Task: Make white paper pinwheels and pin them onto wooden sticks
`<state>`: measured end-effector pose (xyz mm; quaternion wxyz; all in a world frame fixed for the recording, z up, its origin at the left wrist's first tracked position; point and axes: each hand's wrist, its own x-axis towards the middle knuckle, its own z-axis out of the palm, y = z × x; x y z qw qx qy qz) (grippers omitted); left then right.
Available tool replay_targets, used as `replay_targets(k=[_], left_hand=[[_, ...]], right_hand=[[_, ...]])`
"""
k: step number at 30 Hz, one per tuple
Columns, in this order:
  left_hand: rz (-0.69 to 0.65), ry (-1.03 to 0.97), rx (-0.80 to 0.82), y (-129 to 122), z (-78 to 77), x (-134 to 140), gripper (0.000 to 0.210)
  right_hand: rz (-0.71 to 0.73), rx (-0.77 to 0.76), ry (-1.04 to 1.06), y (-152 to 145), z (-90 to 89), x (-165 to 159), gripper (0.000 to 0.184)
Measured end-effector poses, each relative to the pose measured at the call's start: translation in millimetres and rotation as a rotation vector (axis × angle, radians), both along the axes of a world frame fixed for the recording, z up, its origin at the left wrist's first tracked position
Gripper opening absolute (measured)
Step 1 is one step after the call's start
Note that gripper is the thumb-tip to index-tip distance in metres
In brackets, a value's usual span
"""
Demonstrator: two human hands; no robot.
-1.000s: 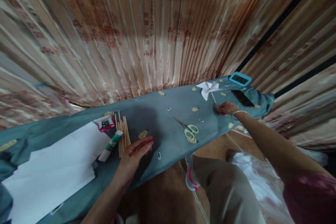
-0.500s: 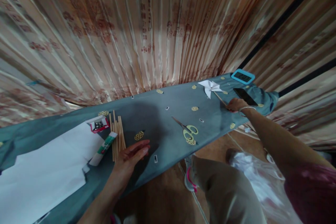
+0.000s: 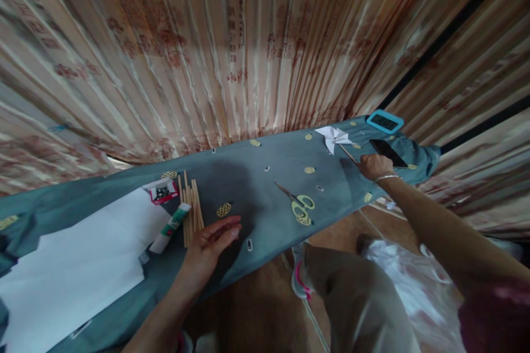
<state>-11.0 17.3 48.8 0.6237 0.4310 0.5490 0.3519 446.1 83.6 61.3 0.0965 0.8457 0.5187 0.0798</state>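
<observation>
My right hand (image 3: 375,166), a bracelet at its wrist, is closed around the wooden stick of a white paper pinwheel (image 3: 333,139) near the table's right end. The pinwheel's head points away to the left, close above or on the cloth; I cannot tell which. Over the front of the table, my left hand (image 3: 216,236) is open and holds nothing, its fingers stretched out to the right. Just beside it lie several wooden sticks (image 3: 191,204). Scissors (image 3: 298,203) with yellow-green handles rest on the cloth between both hands.
A green-and-white glue tube (image 3: 169,229), a red box of small metal pieces (image 3: 164,192) and white paper (image 3: 83,265) lie on the left. Past my right hand are a dark phone (image 3: 388,152) and a blue-framed digital clock (image 3: 385,121). Curtains (image 3: 256,55) hang behind the table.
The view has shifted slightly, so the table's things appear a little further right. My right hand still grips the pinwheel's stick, and my left hand stays open by the sticks.
</observation>
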Motion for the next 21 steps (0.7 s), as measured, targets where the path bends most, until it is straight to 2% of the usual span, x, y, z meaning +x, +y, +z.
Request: replay_targets(k=[3, 7, 10, 12, 15, 21], left_hand=[[-0.006, -0.033, 0.045, -3, -4.6, 0, 0.042], [-0.056, 0.000, 0.144, -10, -16.8, -1, 0.036], [-0.058, 0.031, 0.256, -15, -22.1, -6, 0.027], [-0.069, 0.099, 0.320, -17, -21.1, -12, 0.023], [-0.056, 0.204, 0.385, -16, -14.5, -29, 0.021], [0.095, 0.431, 0.542, -7, -7.3, -80, 0.020]], right_hand=[[0.107, -0.029, 0.041, -4, 3.0, -47, 0.031], [0.347, -0.011, 0.179, -15, -4.5, -145, 0.030], [0.612, 0.098, 0.529, -29, -10.8, -223, 0.024], [0.711, 0.110, 0.670, -38, -13.8, -264, 0.023], [0.771, 0.121, 0.797, -45, -19.1, -303, 0.023], [0.712, 0.159, 1.006, -39, -36.6, -338, 0.018]])
